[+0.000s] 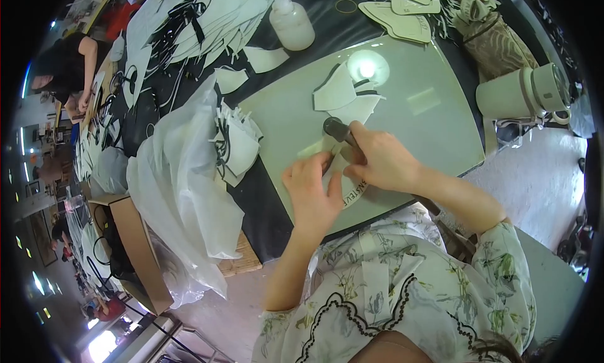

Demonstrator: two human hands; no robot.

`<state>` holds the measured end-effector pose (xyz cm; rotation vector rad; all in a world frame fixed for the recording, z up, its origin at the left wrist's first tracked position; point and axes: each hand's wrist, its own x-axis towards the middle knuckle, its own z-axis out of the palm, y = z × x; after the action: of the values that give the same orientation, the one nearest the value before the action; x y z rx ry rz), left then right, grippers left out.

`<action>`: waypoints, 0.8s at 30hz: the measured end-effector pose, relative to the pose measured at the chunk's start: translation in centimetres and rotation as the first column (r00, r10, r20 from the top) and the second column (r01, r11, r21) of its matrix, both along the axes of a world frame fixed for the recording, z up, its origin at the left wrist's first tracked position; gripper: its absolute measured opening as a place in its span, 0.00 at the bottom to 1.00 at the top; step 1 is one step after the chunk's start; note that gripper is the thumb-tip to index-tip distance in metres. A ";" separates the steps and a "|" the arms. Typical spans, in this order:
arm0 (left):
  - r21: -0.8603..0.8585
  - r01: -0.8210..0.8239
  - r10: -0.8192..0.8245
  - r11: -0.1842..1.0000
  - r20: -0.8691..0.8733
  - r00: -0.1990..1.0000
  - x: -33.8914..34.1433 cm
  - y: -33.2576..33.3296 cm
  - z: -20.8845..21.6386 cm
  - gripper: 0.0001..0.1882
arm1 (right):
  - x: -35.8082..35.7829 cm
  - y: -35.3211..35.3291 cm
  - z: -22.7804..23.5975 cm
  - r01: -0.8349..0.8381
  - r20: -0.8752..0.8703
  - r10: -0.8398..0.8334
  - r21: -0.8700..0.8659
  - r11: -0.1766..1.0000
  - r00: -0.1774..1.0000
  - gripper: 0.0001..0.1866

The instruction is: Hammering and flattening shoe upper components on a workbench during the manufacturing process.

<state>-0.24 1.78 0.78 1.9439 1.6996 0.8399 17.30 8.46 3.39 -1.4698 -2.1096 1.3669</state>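
My right hand point(385, 158) is closed round the handle of a small hammer point(336, 129), its dark rounded head pointing away from me just above the board. Beside it, my left hand point(313, 190) pinches a white cut piece point(353, 193) with dark lettering on its curved edge, held down on the pale glossy board point(434, 117). The fingers partly hide this piece. Just beyond the hammer head lie two similar white pieces, one upright in outline point(336, 89) and one wider point(365, 107), with dark trim along their edges.
Left of the board a bundle of white pieces point(242, 143) sits by a clear plastic bag point(182, 155). A white bottle point(292, 26) stands at the far side. Cream templates point(402, 20) lie far right, near a pale tumbler point(513, 95). A cardboard box point(141, 250) is lower left; a co-worker point(69, 70) sits far left.
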 end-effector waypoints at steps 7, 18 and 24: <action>0.302 0.149 -0.082 0.942 -0.224 0.971 0.0 -3.0 -1.3 0.16 | -0.7 1.1 -0.2 -0.058 0.073 0.055 0.046 0.997 0.996 0.25; 0.218 0.245 -0.190 0.945 -0.246 0.951 -2.4 -2.8 -0.6 0.16 | 1.5 2.9 1.0 -0.091 0.019 0.090 0.296 0.951 0.996 0.15; 0.191 0.332 -0.292 0.924 -0.210 0.933 -2.9 -1.9 -0.2 0.15 | 2.3 1.3 3.7 -0.363 0.335 0.243 0.362 0.859 0.910 0.17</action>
<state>-3.19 -0.12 0.55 2.4275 1.3740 0.7820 19.58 9.71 7.12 -1.2401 -2.6991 0.7332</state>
